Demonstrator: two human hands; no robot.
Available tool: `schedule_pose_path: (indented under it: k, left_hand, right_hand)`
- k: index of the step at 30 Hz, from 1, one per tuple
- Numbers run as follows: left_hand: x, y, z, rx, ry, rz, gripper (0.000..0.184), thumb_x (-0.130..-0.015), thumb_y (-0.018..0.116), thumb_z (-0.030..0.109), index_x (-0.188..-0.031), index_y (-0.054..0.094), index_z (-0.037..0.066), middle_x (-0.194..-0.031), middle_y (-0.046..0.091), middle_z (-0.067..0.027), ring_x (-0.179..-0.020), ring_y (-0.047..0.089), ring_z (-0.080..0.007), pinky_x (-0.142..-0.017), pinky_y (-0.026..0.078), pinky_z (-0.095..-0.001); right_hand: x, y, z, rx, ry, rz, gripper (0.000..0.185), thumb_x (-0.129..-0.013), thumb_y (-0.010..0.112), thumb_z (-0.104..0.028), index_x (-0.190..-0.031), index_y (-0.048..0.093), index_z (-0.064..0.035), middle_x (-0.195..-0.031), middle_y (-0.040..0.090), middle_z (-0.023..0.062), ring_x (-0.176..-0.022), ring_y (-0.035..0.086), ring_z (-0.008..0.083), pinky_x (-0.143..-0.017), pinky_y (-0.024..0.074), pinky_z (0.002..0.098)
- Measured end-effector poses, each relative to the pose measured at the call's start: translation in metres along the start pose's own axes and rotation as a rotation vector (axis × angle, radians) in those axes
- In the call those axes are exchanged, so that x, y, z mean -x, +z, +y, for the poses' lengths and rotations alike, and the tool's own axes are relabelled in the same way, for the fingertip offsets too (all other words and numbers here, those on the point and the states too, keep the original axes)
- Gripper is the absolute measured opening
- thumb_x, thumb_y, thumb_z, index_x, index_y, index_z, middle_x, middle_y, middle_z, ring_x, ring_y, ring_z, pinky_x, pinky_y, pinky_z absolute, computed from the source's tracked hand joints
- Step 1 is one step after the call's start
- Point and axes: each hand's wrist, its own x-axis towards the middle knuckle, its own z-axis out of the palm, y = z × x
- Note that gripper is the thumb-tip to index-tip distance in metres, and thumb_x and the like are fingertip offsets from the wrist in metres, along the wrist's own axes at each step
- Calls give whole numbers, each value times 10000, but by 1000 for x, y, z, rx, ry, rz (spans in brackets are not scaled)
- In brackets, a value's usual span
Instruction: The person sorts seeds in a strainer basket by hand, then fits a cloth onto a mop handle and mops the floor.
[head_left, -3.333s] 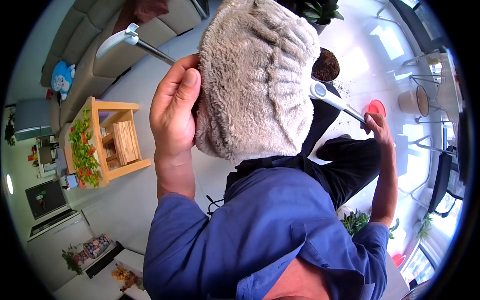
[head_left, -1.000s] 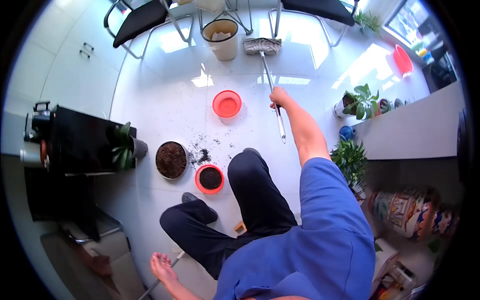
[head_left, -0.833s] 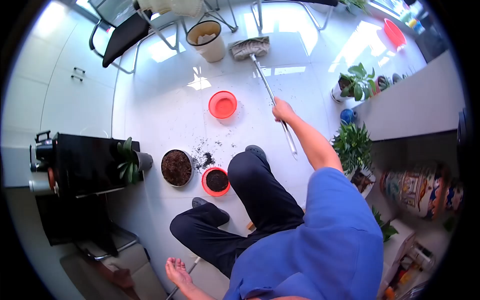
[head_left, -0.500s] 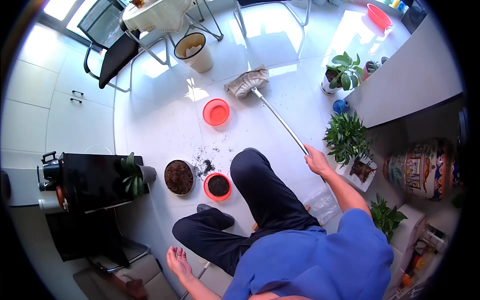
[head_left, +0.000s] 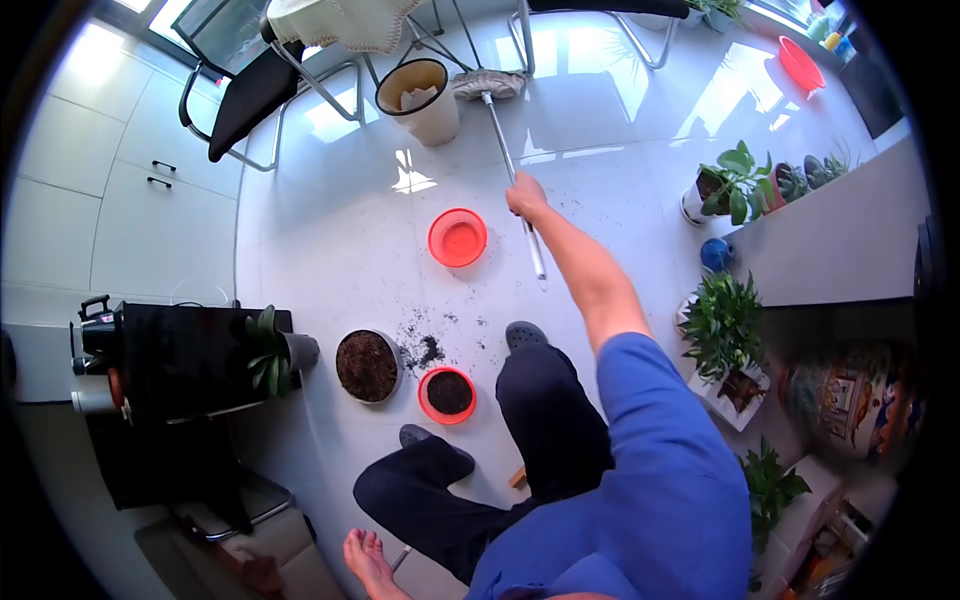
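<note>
Nearest: L hand, nr side of the red basin & well left of it, open, fingers loosely curled, nothing seen in it. A rod is just beside it; can't tell if they touch. Soil-filled red pot is on the basin's nr side; pale-rimmed pot of soil is nr side & left, loose soil on the floor nr side of the basin too.

R hand, right of & a bit beyond the basin, is closed round the mop. Mop head is on the basin's far side, slightly right; bin is far side, slightly left. Can't tell if head & bin touch.

To do the stroke well, I'd say: head flat on the floor, light even pressure, slow drag rather than flicks, so crumbs don't scatter. Shorten sideways swings nr the bin, else it might tip. One-hand grip prob. lets the head twist; L hand on the pole's near end would likely steady it.
</note>
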Motion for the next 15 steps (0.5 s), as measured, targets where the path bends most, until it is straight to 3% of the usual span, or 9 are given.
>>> schedule_pose_path:
  k: [4,7,10,12,15]
  left_hand:
    - [9,1,5,-17,-26,6,273,-949,534,298,-1095,544,68,-1007,585,-61,-819,591,-194,-685,480,-300]
    - [-5,0,1,-41,-39,19,301,-952,524,309,-1126,527,63,-1039,576,-76,-834,591,-193,-687,483,-302]
    - [-16,8,2,-53,-24,-22,328,-947,527,320,-1147,513,60,-1068,564,-88,-857,587,-192,-698,480,-303]
    - [-27,14,2,-33,3,-40,332,-941,535,326,-1141,519,63,-1070,570,-85,-860,585,-188,-712,475,-299]
    - [-35,25,3,0,30,-137,343,-934,546,332,-1138,526,58,-1075,579,-77,-861,577,-178,-730,467,-290]
  right_hand:
    - [11,4,-14,135,100,-51,188,-789,550,-95,-921,614,22,-711,675,167,-729,684,324,-696,532,407]
    - [45,-35,-2,206,121,-99,208,-785,535,-78,-957,602,16,-735,672,183,-732,680,329,-698,530,423]
    - [95,-76,57,392,-24,-64,241,-774,506,-56,-1005,559,-12,-768,663,201,-755,664,355,-702,517,458]
    - [147,-108,91,401,43,-130,253,-763,496,-61,-1013,532,-37,-802,659,208,-781,646,381,-708,504,484]
    - [251,-158,115,371,113,-206,481,-758,455,-66,-1235,518,-55,-881,652,242,-843,633,392,-750,496,485]
